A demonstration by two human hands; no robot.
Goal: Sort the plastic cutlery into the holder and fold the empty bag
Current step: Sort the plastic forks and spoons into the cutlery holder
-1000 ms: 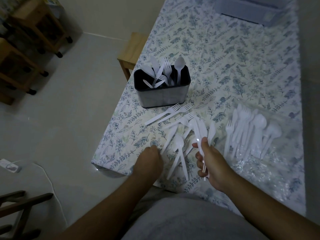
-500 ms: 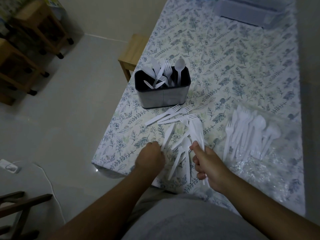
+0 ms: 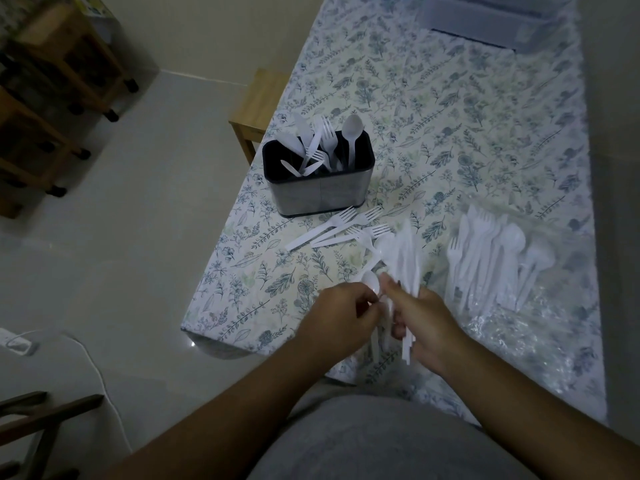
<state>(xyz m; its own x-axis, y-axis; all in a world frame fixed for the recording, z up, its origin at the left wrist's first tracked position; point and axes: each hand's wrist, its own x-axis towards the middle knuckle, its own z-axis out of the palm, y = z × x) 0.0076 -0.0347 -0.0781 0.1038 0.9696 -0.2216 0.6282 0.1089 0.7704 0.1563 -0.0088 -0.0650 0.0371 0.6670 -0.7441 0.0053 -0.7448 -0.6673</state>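
A dark metal holder [image 3: 322,192] stands near the table's left edge with several white knives, forks and a spoon upright in it. Loose white forks [image 3: 337,228] lie just in front of it. My right hand [image 3: 420,320] grips a bundle of white knives [image 3: 407,258] that point away from me. My left hand [image 3: 341,315] is right beside it, fingers curled, pinching a piece of white cutlery near a spoon [image 3: 370,284]. To the right, a clear plastic bag [image 3: 519,306] holds more forks, knives and spoons [image 3: 491,258].
The table carries a floral cloth [image 3: 467,116]. A clear plastic container [image 3: 491,19] sits at the far end. A wooden stool [image 3: 261,105] stands by the table's left side, wooden shelving [image 3: 45,98] across the floor, and a white cable [image 3: 97,368] lies below.
My left hand has moved right from the table edge to meet my right hand. My right hand with the knives has shifted slightly left and lower over the loose pile.
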